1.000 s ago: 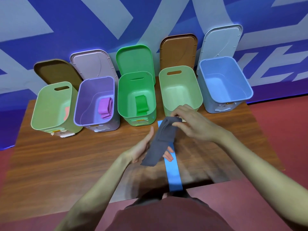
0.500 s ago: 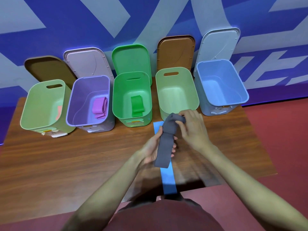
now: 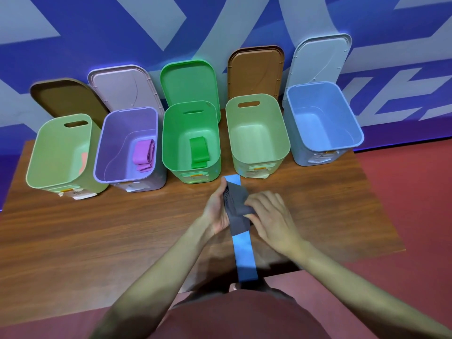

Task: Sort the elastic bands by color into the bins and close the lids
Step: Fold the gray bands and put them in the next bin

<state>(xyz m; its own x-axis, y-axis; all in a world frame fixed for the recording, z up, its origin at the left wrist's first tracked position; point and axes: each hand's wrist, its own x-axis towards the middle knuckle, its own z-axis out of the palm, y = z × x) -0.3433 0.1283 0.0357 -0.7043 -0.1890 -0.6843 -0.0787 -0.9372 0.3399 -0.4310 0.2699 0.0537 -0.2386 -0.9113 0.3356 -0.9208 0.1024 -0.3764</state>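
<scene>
Above the wooden table, in front of the pale green bin, my left hand and right hand together grip the folded grey band between them, directly over the flat blue band.

You face a blue wall with pale grey stripes; a wood-grain table stands against it on red floor.
</scene>
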